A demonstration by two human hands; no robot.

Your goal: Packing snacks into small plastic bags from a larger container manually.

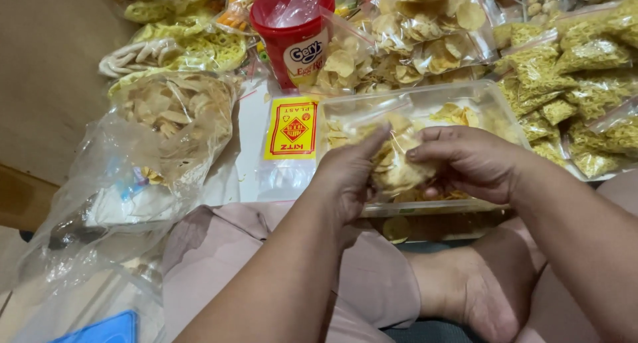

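Both my hands grip a small clear plastic bag of pale round crackers (397, 167) over a clear plastic tub (492, 98) holding more loose crackers. My left hand (349, 173) pinches the bag's left side with thumb up. My right hand (468, 162) closes on its right side, fingers curled over the top. My bare foot (465, 290) and pink trousers lie below the tub.
A flat pack of clear bags with a yellow and red label (290, 130) lies left of the tub. A big loose plastic bag of crackers (176, 110) is further left. A red lidded tub (296, 34) and many packed snack bags (585, 70) crowd the back and right.
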